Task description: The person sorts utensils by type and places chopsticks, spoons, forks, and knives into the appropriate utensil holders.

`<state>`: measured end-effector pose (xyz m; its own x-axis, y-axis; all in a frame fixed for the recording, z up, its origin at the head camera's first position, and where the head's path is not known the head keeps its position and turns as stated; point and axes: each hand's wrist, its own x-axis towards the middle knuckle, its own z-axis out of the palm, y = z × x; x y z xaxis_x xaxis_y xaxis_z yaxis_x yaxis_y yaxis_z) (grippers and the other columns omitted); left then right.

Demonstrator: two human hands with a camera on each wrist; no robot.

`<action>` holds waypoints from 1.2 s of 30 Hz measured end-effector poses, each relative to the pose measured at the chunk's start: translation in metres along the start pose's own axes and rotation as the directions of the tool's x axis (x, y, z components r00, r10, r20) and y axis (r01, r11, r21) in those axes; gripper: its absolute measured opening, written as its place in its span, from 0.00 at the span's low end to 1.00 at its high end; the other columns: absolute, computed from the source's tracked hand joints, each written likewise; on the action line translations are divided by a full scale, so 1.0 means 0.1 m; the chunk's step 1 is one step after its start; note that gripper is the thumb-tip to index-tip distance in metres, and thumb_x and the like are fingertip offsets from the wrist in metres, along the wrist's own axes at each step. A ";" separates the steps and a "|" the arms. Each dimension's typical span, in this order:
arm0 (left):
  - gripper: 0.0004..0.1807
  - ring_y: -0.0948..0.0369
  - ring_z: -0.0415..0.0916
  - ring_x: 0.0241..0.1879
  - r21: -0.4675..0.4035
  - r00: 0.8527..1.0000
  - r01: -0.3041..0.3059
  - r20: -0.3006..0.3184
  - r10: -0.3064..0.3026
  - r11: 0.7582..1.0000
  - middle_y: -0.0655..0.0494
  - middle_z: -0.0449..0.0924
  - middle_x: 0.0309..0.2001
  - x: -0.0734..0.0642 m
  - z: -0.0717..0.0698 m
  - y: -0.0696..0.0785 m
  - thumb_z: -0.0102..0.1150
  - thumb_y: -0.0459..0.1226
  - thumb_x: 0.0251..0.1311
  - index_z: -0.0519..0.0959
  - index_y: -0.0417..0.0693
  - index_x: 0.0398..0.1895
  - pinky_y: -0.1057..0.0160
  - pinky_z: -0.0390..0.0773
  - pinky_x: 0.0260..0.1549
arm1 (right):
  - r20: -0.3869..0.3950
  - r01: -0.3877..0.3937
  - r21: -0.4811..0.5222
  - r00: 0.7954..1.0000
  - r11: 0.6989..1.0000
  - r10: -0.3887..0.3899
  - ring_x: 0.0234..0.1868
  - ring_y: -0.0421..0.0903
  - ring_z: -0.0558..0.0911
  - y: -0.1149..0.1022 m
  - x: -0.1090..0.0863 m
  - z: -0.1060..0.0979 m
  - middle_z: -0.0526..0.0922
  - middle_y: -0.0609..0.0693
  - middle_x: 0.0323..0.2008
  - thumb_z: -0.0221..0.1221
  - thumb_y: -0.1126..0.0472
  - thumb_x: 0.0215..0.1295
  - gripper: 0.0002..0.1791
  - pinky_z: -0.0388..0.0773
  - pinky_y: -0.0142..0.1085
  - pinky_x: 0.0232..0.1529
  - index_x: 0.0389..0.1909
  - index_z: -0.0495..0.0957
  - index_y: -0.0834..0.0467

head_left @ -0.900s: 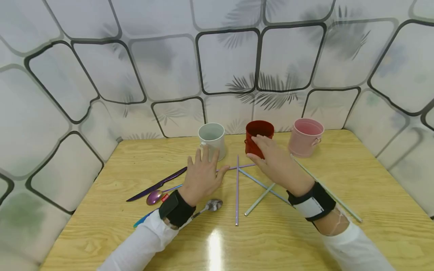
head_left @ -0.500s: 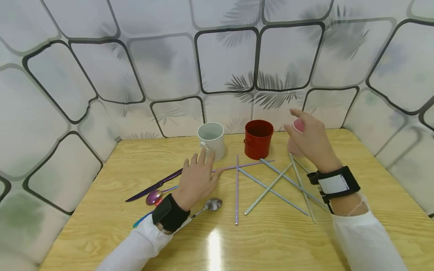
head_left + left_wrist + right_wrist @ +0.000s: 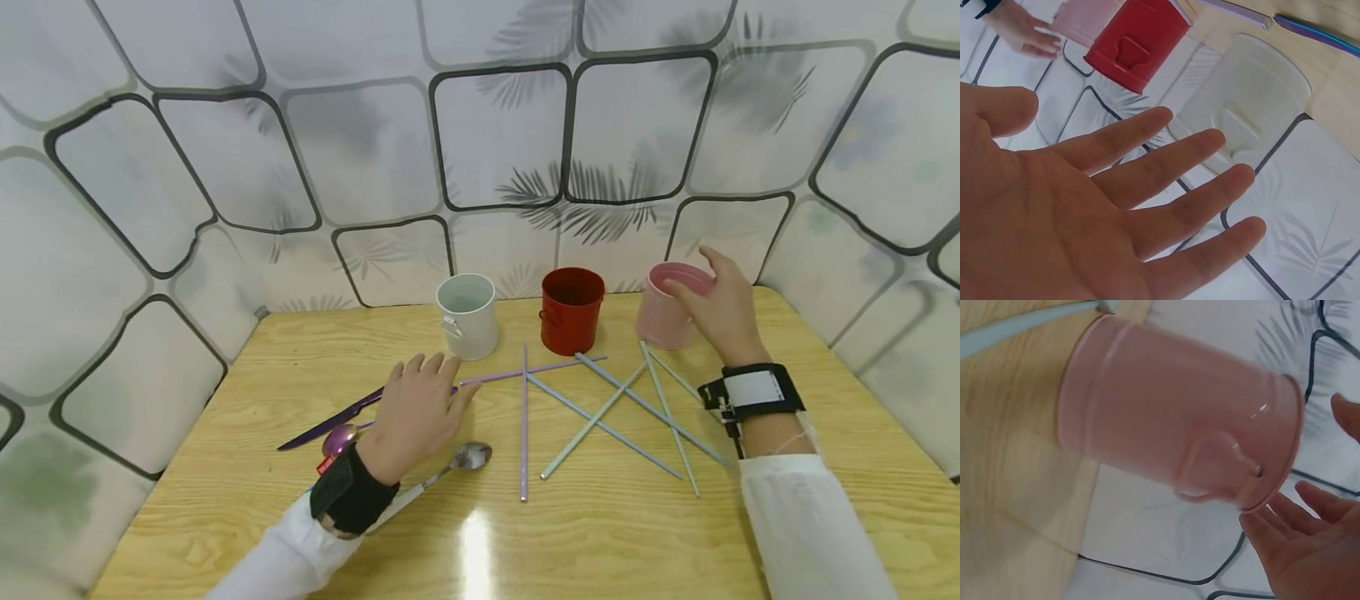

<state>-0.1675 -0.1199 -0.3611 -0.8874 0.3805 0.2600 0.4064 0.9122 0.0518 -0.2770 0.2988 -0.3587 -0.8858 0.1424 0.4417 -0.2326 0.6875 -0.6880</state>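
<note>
My left hand (image 3: 420, 412) hovers palm down above the cutlery, its fingers straight and holding nothing. The palm and spread fingers show in the left wrist view. Under or beside it lie a dark purple knife (image 3: 330, 425), a purple spoon (image 3: 341, 437) and a silver spoon (image 3: 471, 456); their handles are partly hidden. My right hand (image 3: 726, 312) is at the right side of a small pink bucket (image 3: 660, 321), thumb and fingers spread apart. In the right wrist view the fingertips are at the bucket's rim (image 3: 1297, 425); whether they touch it I cannot tell.
A white bucket (image 3: 468, 321) and a red bucket (image 3: 572, 317) stand left of the pink one along the table's back edge. Several pastel sticks lie crossed before them, including a purple stick (image 3: 524, 433) and a green stick (image 3: 585, 433). Patterned cloth (image 3: 502, 142) rises behind.
My right hand has moved right from the red bucket to the pink one, and more crossed sticks show. My left hand has drawn back down and left, away from the white bucket.
</note>
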 end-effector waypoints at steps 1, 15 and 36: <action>0.30 0.39 0.77 0.60 -0.012 1.000 0.001 0.004 -0.001 1.000 0.40 0.82 0.58 -0.01 -0.02 -0.02 0.44 0.55 0.79 0.78 0.40 0.63 0.39 0.76 0.58 | 0.019 -0.013 0.008 1.000 1.000 0.013 0.74 0.70 0.61 0.04 0.00 -0.01 0.60 0.71 0.75 0.66 0.50 0.70 0.46 0.58 0.65 0.72 0.79 0.57 0.66; 0.22 0.47 0.85 0.42 -0.131 0.995 0.067 0.080 -0.056 0.989 0.42 0.87 0.45 -0.15 -0.21 -0.35 0.59 0.48 0.74 0.85 0.37 0.52 0.51 0.86 0.35 | 0.212 -0.149 0.036 0.967 0.988 0.138 0.71 0.71 0.65 0.36 0.00 -0.01 0.58 0.76 0.74 0.69 0.47 0.66 0.60 0.69 0.63 0.64 0.82 0.39 0.65; 0.18 0.68 0.61 0.18 -0.181 0.966 -0.069 0.234 0.111 0.981 0.65 0.67 0.17 -0.37 0.20 -0.07 0.79 0.43 0.55 0.78 0.50 0.17 0.69 0.61 0.15 | 0.240 -0.193 0.032 0.954 0.981 0.180 0.66 0.64 0.69 0.39 -0.01 0.01 0.64 0.72 0.71 0.70 0.50 0.66 0.58 0.69 0.35 0.51 0.82 0.42 0.65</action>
<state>-0.1418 -0.1374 -0.3907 -0.8629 0.5045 0.0309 0.4992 0.8412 0.2076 -0.2853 0.3245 -0.3866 -0.9832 0.0888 0.1596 -0.0701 0.6236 -0.7786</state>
